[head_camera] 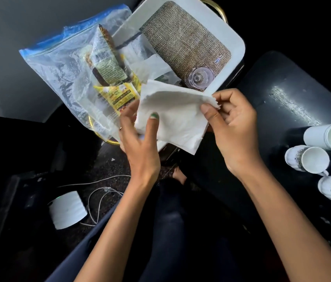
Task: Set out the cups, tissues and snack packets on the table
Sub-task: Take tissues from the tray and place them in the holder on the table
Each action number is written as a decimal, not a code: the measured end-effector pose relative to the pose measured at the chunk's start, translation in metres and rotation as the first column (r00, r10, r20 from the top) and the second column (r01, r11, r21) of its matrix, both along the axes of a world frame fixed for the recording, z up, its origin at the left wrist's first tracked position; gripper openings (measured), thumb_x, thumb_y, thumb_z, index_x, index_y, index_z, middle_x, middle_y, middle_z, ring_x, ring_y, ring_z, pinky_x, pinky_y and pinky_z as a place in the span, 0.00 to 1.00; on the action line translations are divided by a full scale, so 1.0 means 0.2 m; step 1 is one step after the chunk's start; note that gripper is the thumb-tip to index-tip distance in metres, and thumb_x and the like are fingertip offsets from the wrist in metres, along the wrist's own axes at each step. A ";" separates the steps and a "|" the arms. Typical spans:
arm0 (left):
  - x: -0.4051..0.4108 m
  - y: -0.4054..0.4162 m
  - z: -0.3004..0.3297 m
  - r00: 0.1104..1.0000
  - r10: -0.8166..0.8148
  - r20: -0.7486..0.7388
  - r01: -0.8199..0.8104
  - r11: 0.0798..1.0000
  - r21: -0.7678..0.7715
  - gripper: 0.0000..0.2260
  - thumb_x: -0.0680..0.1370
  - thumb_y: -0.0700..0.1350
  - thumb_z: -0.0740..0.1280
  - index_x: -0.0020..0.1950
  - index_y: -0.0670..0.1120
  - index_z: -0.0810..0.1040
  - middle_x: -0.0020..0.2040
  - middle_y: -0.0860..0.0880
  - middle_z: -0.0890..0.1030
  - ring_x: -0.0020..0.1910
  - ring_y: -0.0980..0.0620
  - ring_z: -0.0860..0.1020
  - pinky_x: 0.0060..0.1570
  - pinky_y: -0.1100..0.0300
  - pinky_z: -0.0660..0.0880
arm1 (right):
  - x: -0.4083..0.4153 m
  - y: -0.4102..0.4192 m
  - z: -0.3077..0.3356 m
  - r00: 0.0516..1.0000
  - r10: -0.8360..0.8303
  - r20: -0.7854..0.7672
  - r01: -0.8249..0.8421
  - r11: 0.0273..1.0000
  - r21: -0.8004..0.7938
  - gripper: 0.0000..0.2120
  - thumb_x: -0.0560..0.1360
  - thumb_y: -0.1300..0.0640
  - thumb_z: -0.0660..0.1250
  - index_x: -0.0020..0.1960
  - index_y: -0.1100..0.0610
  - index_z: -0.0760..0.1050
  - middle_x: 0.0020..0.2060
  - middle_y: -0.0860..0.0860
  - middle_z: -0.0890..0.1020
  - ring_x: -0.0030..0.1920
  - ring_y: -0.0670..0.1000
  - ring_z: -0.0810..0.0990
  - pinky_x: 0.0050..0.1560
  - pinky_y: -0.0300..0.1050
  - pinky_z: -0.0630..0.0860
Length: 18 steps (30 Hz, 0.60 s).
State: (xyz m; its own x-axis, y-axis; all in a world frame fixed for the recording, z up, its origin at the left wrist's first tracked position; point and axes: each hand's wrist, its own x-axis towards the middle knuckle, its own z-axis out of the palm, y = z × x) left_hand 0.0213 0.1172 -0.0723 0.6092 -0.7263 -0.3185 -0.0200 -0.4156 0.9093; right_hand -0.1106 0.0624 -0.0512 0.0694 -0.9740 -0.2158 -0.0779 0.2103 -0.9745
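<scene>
Now the tissues: both hands pinch one at mid-frame.
Left hand (140,139) and right hand (231,127) hold the tissue (172,115); cups (323,159) wait on the bench (272,94) (lower right), snack packets (109,64) still bagged.

The white tissue (172,117) hides most of the left hand's fingers (154,121) and the near edge of the white tray (229,33). Right of the tissue, the cups (311,161) run off the picture's right side, so not all of them can be counted. The print on the snack packets (107,64) inside the clear zip bag (58,64) is too small and blurry to read.
</scene>
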 end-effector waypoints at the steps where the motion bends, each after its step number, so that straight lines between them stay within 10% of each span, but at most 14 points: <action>1: 0.00 -0.03 0.01 0.997 -0.063 -0.050 0.063 0.998 0.003 0.25 0.69 0.61 0.63 0.63 0.51 0.71 0.63 0.50 0.75 0.64 0.52 0.73 0.66 0.48 0.69 | -0.03 0.00 0.00 0.999 -0.023 0.031 0.022 0.999 0.042 0.09 0.73 0.63 0.67 0.43 0.50 0.71 0.35 0.46 0.79 0.37 0.42 0.77 0.40 0.41 0.75; 10: -0.17 -0.14 0.06 0.780 -0.263 -0.567 0.409 0.901 0.144 0.10 0.76 0.46 0.67 0.57 0.47 0.78 0.41 0.51 0.84 0.35 0.55 0.82 0.31 0.64 0.76 | -0.33 0.03 0.03 0.954 -0.227 0.196 0.142 0.917 0.373 0.07 0.76 0.66 0.64 0.43 0.56 0.74 0.34 0.46 0.83 0.36 0.43 0.81 0.38 0.38 0.78; 18: -0.34 -0.12 0.04 0.587 -0.128 -0.800 0.533 0.804 0.262 0.05 0.73 0.49 0.69 0.47 0.50 0.79 0.35 0.53 0.84 0.37 0.54 0.83 0.39 0.57 0.79 | -0.56 0.11 0.02 0.918 -0.309 0.249 0.123 0.818 0.562 0.05 0.75 0.64 0.64 0.45 0.55 0.77 0.36 0.46 0.83 0.36 0.43 0.81 0.40 0.40 0.78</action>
State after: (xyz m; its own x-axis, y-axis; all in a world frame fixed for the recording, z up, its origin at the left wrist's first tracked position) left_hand -0.0467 0.0936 -0.0638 -0.2241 -0.4773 -0.8497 0.3205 -0.8594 0.3983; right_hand -0.2224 0.0835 -0.0481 0.0257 -0.7132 -0.7005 0.3226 0.6691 -0.6695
